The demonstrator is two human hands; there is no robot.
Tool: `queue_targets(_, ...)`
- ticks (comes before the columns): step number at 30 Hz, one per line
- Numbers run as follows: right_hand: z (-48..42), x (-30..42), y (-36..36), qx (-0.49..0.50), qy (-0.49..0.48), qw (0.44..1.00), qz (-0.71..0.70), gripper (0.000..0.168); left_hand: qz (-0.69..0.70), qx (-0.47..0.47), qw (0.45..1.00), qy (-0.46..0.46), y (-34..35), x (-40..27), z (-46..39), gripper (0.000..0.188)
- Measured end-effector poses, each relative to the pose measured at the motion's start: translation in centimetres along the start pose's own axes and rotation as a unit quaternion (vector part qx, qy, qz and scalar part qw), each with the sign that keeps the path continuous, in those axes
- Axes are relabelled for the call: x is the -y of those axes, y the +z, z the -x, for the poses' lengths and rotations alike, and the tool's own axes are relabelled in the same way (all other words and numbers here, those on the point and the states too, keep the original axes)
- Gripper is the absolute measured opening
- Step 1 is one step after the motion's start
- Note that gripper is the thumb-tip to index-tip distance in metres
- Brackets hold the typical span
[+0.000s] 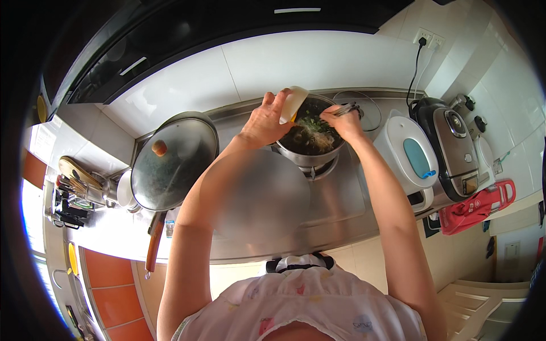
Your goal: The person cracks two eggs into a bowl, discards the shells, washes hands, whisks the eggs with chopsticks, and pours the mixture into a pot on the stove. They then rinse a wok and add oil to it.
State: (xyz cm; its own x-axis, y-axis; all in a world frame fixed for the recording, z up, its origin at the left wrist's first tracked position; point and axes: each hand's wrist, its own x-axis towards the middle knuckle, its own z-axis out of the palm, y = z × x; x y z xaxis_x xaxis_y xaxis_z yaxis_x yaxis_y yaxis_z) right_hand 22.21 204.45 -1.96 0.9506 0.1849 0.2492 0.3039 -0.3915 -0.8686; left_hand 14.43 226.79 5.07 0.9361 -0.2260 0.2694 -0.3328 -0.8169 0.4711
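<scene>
My left hand (265, 121) grips a small white bowl (294, 102) and tilts it over the left rim of a steel pot (310, 160). Something yellow-orange shows at the bowl's lower lip. In the pot, dark liquid holds chopped greens (315, 124) and a pale, frothy mass (320, 140). My right hand (344, 124), over the pot's right side, closes around thin metal utensils (347, 109), perhaps chopsticks; their lower ends are blurred. Under the pot sits a gas burner (322, 171) on the steel cooktop (332, 204).
At left stands a wok with a glass lid (183, 166), its wooden handle (156, 243) pointing towards me. To the right are a white water pitcher (411, 153), a rice cooker (454, 149) and a red bag (465, 215). The dark range hood (192, 47) hangs overhead. A blurred disc hides part of the cooktop.
</scene>
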Motion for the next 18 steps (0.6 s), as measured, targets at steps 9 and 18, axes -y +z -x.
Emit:
queue_targets(9,2.6,5.4,0.2,0.17,0.029,0.985,-0.019,0.021,0.054,-0.013,0.998,-0.02,-0.8,0.8,1.4,0.07)
queue_targets(18,1.4,4.0,-2.5,-0.007,-0.048,0.977,0.209,0.02,0.06,-0.018,0.998,0.007,-0.9,0.5,1.8,0.071)
